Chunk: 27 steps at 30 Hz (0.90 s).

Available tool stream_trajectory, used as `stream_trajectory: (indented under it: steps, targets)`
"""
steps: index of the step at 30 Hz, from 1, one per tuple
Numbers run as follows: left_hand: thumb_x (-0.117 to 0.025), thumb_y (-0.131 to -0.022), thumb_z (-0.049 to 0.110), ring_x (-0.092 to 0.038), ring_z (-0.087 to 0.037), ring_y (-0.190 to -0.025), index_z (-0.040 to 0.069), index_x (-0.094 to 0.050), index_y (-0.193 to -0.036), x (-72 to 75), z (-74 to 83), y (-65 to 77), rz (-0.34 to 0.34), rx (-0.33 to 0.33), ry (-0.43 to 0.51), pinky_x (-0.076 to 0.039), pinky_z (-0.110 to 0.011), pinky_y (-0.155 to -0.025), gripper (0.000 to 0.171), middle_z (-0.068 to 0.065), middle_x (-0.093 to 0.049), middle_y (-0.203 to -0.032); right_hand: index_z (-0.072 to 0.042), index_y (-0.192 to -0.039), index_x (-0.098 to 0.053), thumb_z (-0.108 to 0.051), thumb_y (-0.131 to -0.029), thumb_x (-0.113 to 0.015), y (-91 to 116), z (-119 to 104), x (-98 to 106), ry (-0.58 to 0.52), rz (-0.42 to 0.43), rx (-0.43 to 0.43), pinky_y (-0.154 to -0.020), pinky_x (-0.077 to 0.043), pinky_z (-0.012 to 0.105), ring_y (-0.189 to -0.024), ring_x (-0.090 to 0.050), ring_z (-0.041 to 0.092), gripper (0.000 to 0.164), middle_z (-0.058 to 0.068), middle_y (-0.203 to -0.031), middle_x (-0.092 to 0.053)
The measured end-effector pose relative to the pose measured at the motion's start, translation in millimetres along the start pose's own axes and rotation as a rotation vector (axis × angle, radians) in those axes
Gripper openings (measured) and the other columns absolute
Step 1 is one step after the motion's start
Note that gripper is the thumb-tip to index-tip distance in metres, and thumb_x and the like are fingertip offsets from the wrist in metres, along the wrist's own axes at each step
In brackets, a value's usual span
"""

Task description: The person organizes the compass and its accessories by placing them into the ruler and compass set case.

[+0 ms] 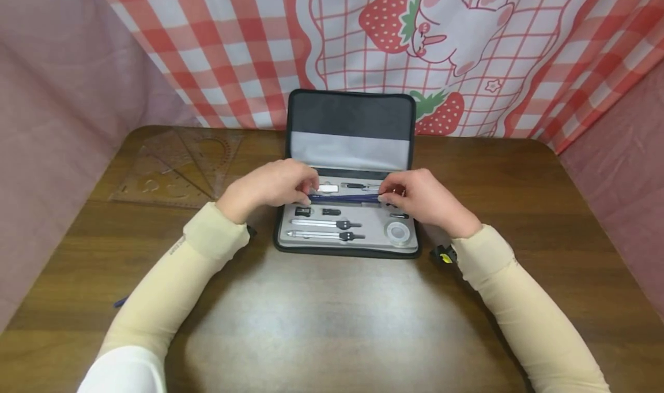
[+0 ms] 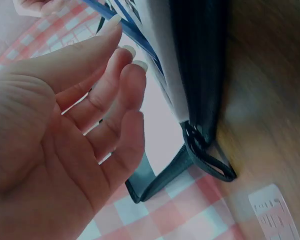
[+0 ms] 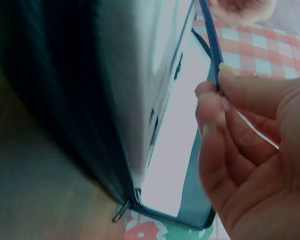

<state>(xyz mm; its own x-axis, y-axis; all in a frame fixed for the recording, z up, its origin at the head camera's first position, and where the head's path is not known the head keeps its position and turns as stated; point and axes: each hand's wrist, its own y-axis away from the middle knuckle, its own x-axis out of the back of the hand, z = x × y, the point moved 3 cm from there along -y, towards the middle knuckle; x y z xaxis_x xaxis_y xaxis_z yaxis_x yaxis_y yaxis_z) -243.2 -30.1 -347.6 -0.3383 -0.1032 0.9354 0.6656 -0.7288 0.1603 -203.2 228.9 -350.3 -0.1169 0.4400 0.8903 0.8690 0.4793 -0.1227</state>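
An open zip case (image 1: pixel 347 253) holds a geometry set in its grey tray. My right hand (image 1: pixel 422 200) pinches the right end of a slim blue pencil (image 3: pixel 213 40) between thumb and fingertips, above the tray's middle. Another blue length lies close alongside, crossing it at a slight angle in the head view. Over the tray's left side, my left hand (image 1: pixel 275 184) has its thumb and fingers apart, the thumb tip right at the blue pencils' left end. Below the pencils sit a sharpener (image 1: pixel 303 211), two compasses (image 1: pixel 324 236) and a round white disc (image 1: pixel 398 232). A white eraser (image 1: pixel 328 188) lies above.
Clear plastic set squares and a protractor (image 1: pixel 171 168) lie at the table's back left. A blue stick end (image 1: pixel 121 302) shows beside my left forearm. The case's raised lid (image 1: pixel 350 113) stands against a red checked curtain (image 1: pixel 249 47).
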Motion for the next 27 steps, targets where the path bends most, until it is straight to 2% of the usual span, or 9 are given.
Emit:
stream_trajectory:
  steps: [5,12,17,27]
  targets:
    - [-0.069,-0.081,0.031,-0.051,-0.013,-0.070,0.021,-0.061,-0.098,-1.8,-4.3,0.2,-0.012,0.057,-0.019,-0.041,-0.029,-0.063,0.022,0.004,-0.054,-0.076,-0.018,-0.089,-0.065,-0.019,-0.083,-0.067,-1.0,-4.8,-5.3,-0.007,0.008,-0.005,-0.062,-0.046,0.026,-0.069,-0.055,0.007,0.006,-0.007,-0.080,-0.062]
    - [-0.064,-0.084,0.037,-0.051,-0.015,-0.069,0.021,-0.056,-0.084,-5.6,-8.1,0.9,-0.041,0.131,-0.067,-0.040,-0.031,-0.061,0.018,0.002,-0.054,-0.073,-0.012,-0.097,-0.069,-0.017,-0.084,-0.065,-0.9,-6.6,-7.7,0.058,-0.003,0.071,-0.070,-0.046,0.030,-0.080,-0.056,0.009,0.014,-0.003,-0.091,-0.063]
    - [-0.062,-0.085,0.037,-0.050,-0.016,-0.071,0.020,-0.054,-0.083,-7.7,-9.7,0.2,-0.050,0.147,-0.071,-0.039,-0.031,-0.062,0.019,0.001,-0.053,-0.075,-0.013,-0.099,-0.070,-0.017,-0.086,-0.063,-0.9,-6.2,-9.4,0.084,-0.031,0.116,-0.076,-0.045,0.032,-0.088,-0.056,0.011,0.016,-0.002,-0.096,-0.063]
    - [-0.059,-0.088,0.035,-0.051,-0.017,-0.071,0.019,-0.054,-0.081,-8.3,-9.0,0.1,-0.032,0.151,-0.073,-0.040,-0.032,-0.062,0.018,0.001,-0.054,-0.077,-0.016,-0.100,-0.070,-0.019,-0.086,-0.063,0.0,-4.7,-12.7,0.101,-0.105,0.132,-0.073,-0.044,0.031,-0.083,-0.053,0.009,0.016,-0.005,-0.094,-0.058]
